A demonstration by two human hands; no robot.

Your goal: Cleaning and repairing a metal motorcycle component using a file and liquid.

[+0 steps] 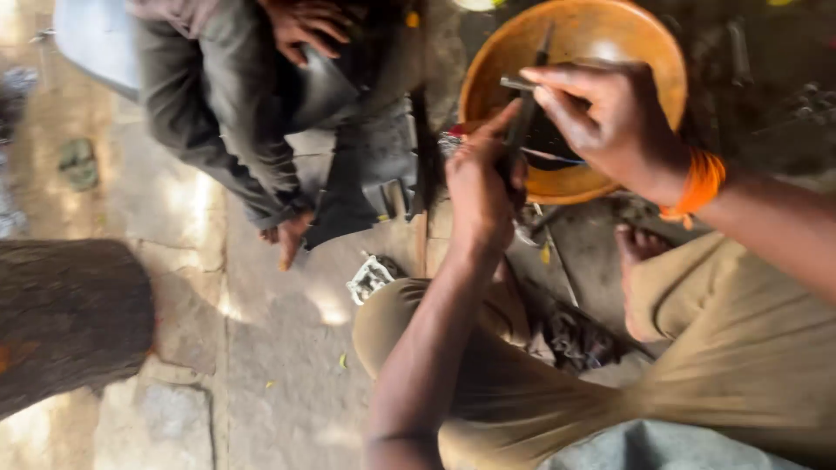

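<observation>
My left hand (481,187) grips a dark, narrow metal tool (526,109) that stands roughly upright in front of an orange bowl (601,35). My right hand (601,117), an orange band (699,184) on its wrist, pinches a small grey metal piece (515,83) against the upper part of that tool. Both hands meet just above the bowl's near rim. Dark liquid lies inside the bowl. The picture is blurred, so fine details of the tool are unclear.
Another person squats at the upper left in grey trousers (209,104), a hand (305,24) on a dark curved part (322,87). A tree trunk (70,318) stands at left. A small metal part (370,278) and scrap lie on the stone floor near my bent knees (714,348).
</observation>
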